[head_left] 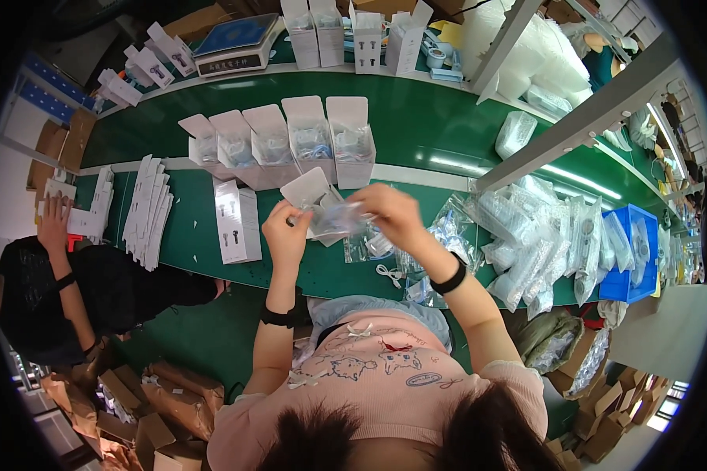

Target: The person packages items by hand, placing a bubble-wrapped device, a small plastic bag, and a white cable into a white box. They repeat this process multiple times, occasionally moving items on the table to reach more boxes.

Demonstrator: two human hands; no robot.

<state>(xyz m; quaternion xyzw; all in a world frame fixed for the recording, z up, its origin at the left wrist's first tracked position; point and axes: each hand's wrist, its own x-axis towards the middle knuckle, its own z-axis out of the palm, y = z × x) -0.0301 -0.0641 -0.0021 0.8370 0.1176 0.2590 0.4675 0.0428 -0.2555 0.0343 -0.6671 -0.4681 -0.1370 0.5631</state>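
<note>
In front of me an open white box (305, 187) tilts on the green bench, its flap up. My left hand (284, 233) is closed on the near left edge of this box. A clear plastic bag (342, 217), blurred by motion, is pinched in my right hand (395, 213) at the box's opening; what is inside the bag cannot be made out. Behind them stands a row of several open white boxes (349, 137) with bagged items inside. Beside my right forearm lie clear bags of small parts (449, 234) and a white cable (389, 274).
Bubble-wrap pouches (518, 224) are heaped at right, against a blue bin (620, 292). Left of my hands are a closed white box (236, 223) and flat cartons (146, 210). A metal post (581, 118) slants across the right. At far left a co-worker's hand (53, 220) touches a carton.
</note>
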